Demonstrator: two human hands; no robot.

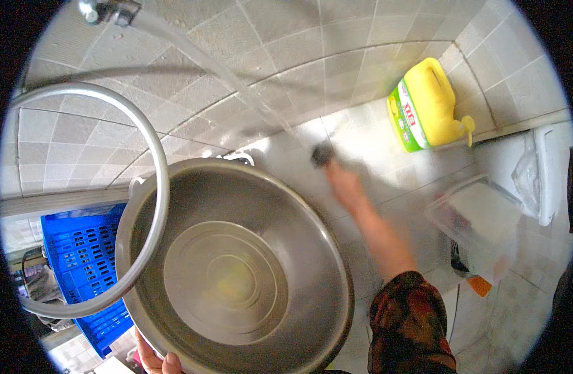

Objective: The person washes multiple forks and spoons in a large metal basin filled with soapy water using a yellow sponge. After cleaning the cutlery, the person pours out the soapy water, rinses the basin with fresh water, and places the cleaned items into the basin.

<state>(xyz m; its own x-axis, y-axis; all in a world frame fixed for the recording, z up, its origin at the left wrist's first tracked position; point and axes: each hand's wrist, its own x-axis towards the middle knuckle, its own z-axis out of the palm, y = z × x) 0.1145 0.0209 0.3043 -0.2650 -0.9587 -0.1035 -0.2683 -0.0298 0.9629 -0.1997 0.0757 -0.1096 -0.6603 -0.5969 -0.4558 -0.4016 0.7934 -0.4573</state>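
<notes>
A large stainless-steel basin [314, 262] is tilted before me, its inside facing up at me. My left hand [157, 357] grips its rim at the bottom left, thumb on the edge and the other fingers partly hidden beneath. My right arm reaches out past the basin's right side. In my right hand [345, 184], blurred by motion, is a small dark scouring pad [322, 154]. From the metal tap [111, 11] at the upper left, a pale stream of water [221, 72] runs down towards that pad. Yellowish blurred light shows on the basin's bottom.
A yellow detergent jug [429, 103] with a green label stands by the tiled wall [295, 51]. To the right are a blurred clear plastic container [478, 219] and an orange piece [479, 285]. A grey ring [162, 187] overlaps the basin's left, near a blue plastic crate [87, 252].
</notes>
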